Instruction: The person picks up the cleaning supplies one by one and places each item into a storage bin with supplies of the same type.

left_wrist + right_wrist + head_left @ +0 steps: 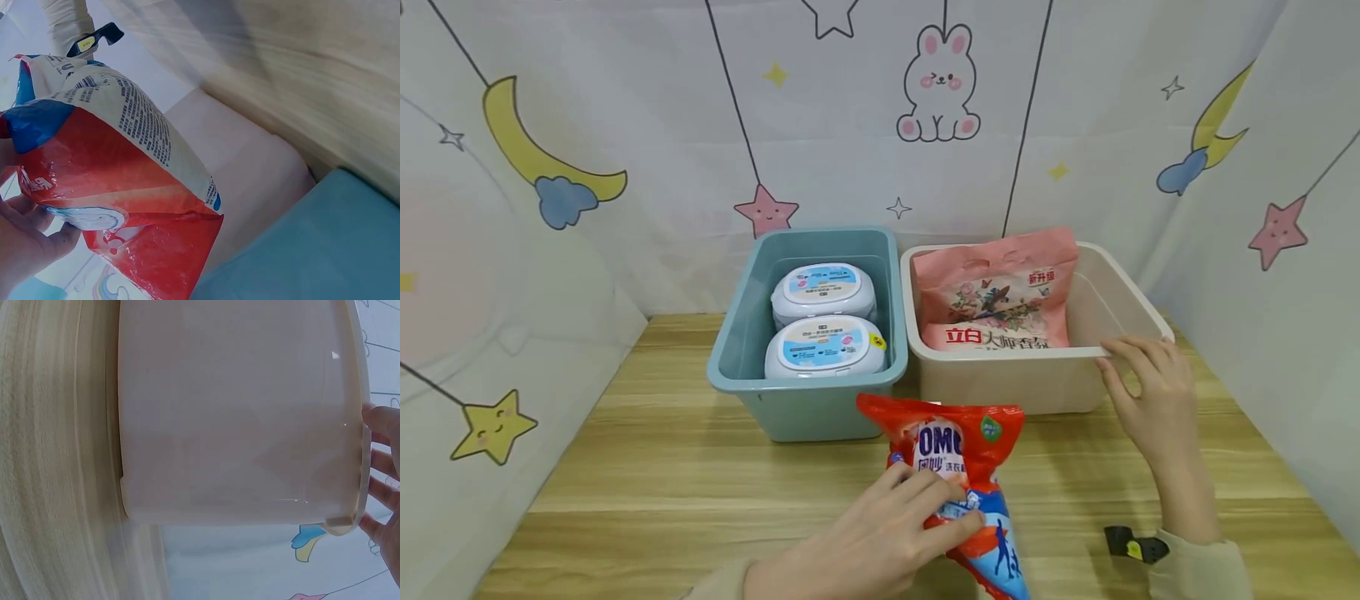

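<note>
My left hand (895,521) grips a red and blue OMO laundry detergent bag (981,446) above the table, in front of the two bins. Seen from the left wrist, the bag (125,169) is tilted, with its printed white side turned up and the fingers (56,240) against its red face. At the front right corner of the cream bin (1022,383), my right hand (1157,400) holds the rim between thumb and fingers. A pink detergent bag (1000,300) leans inside that bin, on its left side. The right wrist view shows the bin's outer wall (237,425).
Left of the cream bin stands a blue-green bin (820,408) with two white lidded tubs (823,292) inside, one behind the other. A black strap (1135,546) shows by the right sleeve. Behind the wooden table (647,475) hangs a white patterned curtain (850,108).
</note>
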A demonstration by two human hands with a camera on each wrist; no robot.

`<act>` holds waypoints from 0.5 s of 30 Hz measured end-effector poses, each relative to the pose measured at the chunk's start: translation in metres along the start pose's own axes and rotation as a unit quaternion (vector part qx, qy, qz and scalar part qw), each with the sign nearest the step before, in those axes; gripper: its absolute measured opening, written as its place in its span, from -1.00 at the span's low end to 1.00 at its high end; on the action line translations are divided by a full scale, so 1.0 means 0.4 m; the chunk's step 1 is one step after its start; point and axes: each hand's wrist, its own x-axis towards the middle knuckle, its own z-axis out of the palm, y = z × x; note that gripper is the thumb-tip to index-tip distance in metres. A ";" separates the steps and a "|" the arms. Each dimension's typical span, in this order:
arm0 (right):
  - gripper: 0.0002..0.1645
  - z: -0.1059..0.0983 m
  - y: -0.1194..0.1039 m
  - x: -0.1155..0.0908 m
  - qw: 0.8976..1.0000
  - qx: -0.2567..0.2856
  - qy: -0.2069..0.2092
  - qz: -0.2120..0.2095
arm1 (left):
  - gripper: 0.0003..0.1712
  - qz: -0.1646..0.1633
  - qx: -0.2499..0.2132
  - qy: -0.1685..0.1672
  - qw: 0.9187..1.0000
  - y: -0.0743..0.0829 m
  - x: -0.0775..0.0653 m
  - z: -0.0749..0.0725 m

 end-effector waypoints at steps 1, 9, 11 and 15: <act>-0.62 -0.001 0.001 0.000 1.000 -0.001 -0.001 0.000 | -0.46 0.000 0.001 0.004 1.000 0.000 0.002 -0.004; -0.59 -0.001 0.004 -0.001 1.000 -0.006 -0.003 -0.002 | -0.41 0.012 0.024 0.027 0.999 -0.005 0.017 -0.025; -0.56 0.001 0.003 -0.001 1.000 -0.005 -0.002 -0.005 | -0.41 0.017 0.028 0.035 0.999 -0.005 0.020 -0.029; -0.59 -0.001 0.005 0.000 1.000 -0.002 0.002 -0.011 | -0.43 0.030 0.030 0.052 0.998 -0.004 0.031 -0.036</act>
